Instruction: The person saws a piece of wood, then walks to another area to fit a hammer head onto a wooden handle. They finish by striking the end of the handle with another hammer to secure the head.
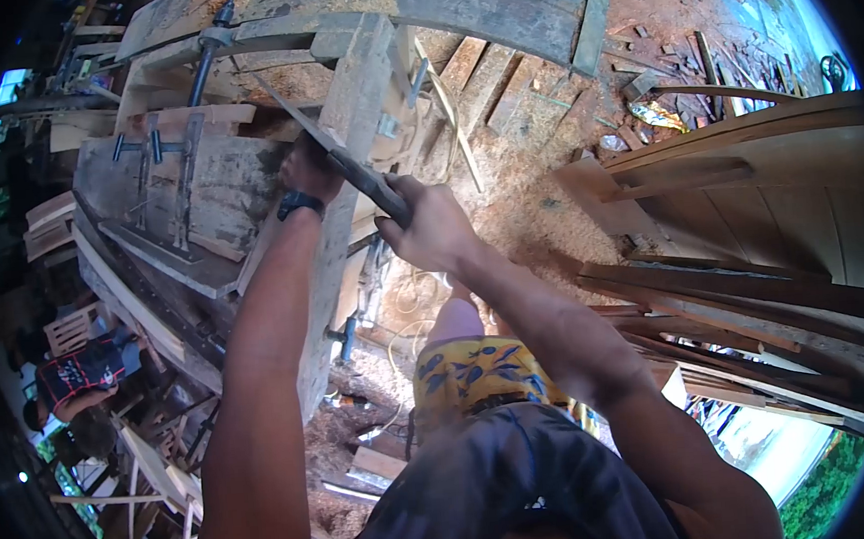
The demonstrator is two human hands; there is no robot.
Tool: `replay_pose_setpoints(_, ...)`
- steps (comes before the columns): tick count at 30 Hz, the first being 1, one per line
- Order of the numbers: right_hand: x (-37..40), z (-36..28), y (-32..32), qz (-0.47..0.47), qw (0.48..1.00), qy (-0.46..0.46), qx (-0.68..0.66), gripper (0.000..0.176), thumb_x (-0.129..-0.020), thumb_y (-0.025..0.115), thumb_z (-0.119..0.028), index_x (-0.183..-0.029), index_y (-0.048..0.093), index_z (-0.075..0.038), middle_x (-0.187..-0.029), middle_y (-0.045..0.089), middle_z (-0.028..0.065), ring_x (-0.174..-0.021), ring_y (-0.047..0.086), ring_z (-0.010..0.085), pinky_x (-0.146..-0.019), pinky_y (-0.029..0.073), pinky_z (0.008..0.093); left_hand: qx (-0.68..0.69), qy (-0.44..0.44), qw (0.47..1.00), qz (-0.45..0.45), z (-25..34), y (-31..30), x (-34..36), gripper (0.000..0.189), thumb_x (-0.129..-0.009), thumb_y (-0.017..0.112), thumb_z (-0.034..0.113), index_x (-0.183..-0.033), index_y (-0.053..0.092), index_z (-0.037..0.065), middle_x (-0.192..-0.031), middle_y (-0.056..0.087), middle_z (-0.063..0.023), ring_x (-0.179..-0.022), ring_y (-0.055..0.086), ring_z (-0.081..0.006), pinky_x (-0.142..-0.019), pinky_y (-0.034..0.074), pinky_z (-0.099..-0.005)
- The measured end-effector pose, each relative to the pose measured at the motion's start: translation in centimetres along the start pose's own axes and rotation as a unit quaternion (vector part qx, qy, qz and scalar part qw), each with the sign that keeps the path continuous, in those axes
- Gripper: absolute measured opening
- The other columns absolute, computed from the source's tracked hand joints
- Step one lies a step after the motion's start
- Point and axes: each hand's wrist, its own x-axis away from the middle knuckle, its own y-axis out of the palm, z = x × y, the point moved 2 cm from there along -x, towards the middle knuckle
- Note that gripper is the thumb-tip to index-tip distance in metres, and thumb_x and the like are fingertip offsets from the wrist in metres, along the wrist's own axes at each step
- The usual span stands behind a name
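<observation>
From where I stand, I see the tool (pixel 345 165) slantwise over the beam (pixel 363 74); if it is a saw or a file, I cannot tell surely. Its handle (pixel 378 190) reaches out to the right of the beam, and there the right hand (pixel 434 224) is wrapped around it. The left hand (pixel 311 173) is at the left side of the beam, close by the tool and partly hidden by it, so I cannot tell whether its fingers grip or only rest. In my judgement, the danger is for this hand: if the blade (pixel 291 109) slips over the beam's edge, from too hard pushing, it could hurt it. The tool's long axis crosses the beam's length obliquely, and the thin tip points forward and to the left of the beam, away from the right hand
</observation>
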Motion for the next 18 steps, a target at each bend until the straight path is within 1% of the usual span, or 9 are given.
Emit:
replay_pose_setpoints(2,2.7,0.0,-1.4,-0.027,0.999,0.035,-0.027,0.059,-0.084,0.068,-0.024,-0.138,0.058,-0.001,-0.084,0.070,0.0295,-0.082,0.073,0.0434,-0.083,0.059,0.0500,-0.019,0.010,1.000,-0.007,0.1,0.1,0.0,0.058,-0.086,0.071,0.044,-0.131,0.055,0.011,-0.117,0.071,-0.0227,-0.114,0.065,-0.0458,-0.097,0.052,-0.0573)
replay_pose_setpoints(5,13.7,2.1,-5.9,-0.010,1.000,-0.010,-0.021,0.069,-0.081,0.068,-0.014,-0.146,0.051,0.000,-0.085,0.071,0.0266,-0.077,0.073,0.0423,-0.076,0.059,0.0485,-0.048,0.002,0.999,0.013,-0.4,0.8,-0.4,0.055,-0.085,0.072,0.040,-0.125,0.052,0.008,-0.115,0.070,-0.0238,-0.114,0.065,-0.0440,-0.097,0.050,-0.0571)
replay_pose_setpoints(6,17.2,1.0,-8.6,-0.045,0.999,0.029,-0.006,0.063,-0.081,0.065,-0.007,-0.142,0.055,0.005,-0.097,0.075,0.0233,-0.080,0.077,0.0292,-0.076,0.060,0.0377,-0.045,0.001,0.999,-0.001,0.0,0.5,-0.3,0.054,-0.085,0.072,0.039,-0.122,0.051,0.007,-0.113,0.070,-0.0241,-0.114,0.065,-0.0436,-0.097,0.049,-0.0571)
replay_pose_setpoints(8,22.6,0.6,-11.6,-0.040,0.999,0.035,-0.004,0.065,-0.079,0.063,-0.004,-0.141,0.054,0.009,-0.097,0.075,0.0227,-0.078,0.077,0.0268,-0.075,0.060,0.0355,-0.044,0.011,0.999,0.009,0.2,0.6,-0.4,0.049,-0.084,0.073,0.037,-0.115,0.051,0.006,-0.112,0.070,-0.0237,-0.112,0.065,-0.0433,-0.095,0.050,-0.0572)
replay_pose_setpoints(11,22.0,-1.3,-12.5,-0.021,1.000,0.002,-0.012,0.065,-0.077,0.062,-0.002,-0.140,0.053,0.012,-0.095,0.075,0.0223,-0.078,0.077,0.0256,-0.074,0.059,0.0340,-0.046,-0.003,0.999,0.003,-0.3,1.0,-0.3,0.049,-0.084,0.073,0.037,-0.115,0.052,0.006,-0.113,0.070,-0.0237,-0.112,0.065,-0.0432,-0.095,0.050,-0.0570)
replay_pose_setpoints(13,17.2,0.7,-9.6,-0.017,0.999,-0.020,-0.017,0.065,-0.078,0.060,-0.002,-0.142,0.054,0.008,-0.095,0.075,0.0215,-0.078,0.076,0.0248,-0.075,0.059,0.0332,-0.039,0.013,0.999,0.017,-0.3,1.0,-0.4,0.053,-0.084,0.073,0.038,-0.119,0.052,0.006,-0.114,0.070,-0.0239,-0.114,0.065,-0.0434,-0.098,0.049,-0.0565)
replay_pose_setpoints(14,13.7,2.0,-7.4,-0.047,0.998,0.032,0.002,0.062,-0.082,0.064,-0.006,-0.143,0.055,0.003,-0.097,0.075,0.0221,-0.082,0.076,0.0256,-0.077,0.059,0.0355,-0.041,0.014,0.999,0.019,-0.6,1.3,-0.5,0.053,-0.084,0.073,0.038,-0.119,0.052,0.006,-0.114,0.070,-0.0239,-0.114,0.065,-0.0434,-0.098,0.049,-0.0565)
replay_pose_setpoints(15,9.5,2.8,-4.6,-0.002,1.000,-0.007,-0.023,0.064,-0.082,0.069,-0.016,-0.142,0.056,0.000,-0.083,0.072,0.0258,-0.075,0.074,0.0373,-0.076,0.060,0.0449,-0.048,0.029,0.997,0.044,-0.8,1.9,-0.6,0.056,-0.084,0.073,0.038,-0.123,0.051,0.005,-0.115,0.070,-0.0240,-0.115,0.064,-0.0436,-0.100,0.049,-0.0561)
replay_pose_setpoints(18,1.1,0.2,-0.8,-0.021,0.999,0.047,-0.010,0.062,-0.083,0.070,-0.024,-0.138,0.058,0.002,-0.079,0.070,0.0268,-0.078,0.073,0.0419,-0.080,0.060,0.0457,-0.019,0.030,0.999,0.035,-0.8,1.2,-0.6,0.063,-0.084,0.073,0.042,-0.131,0.050,0.006,-0.117,0.068,-0.0259,-0.117,0.063,-0.0450,-0.102,0.048,-0.0563)
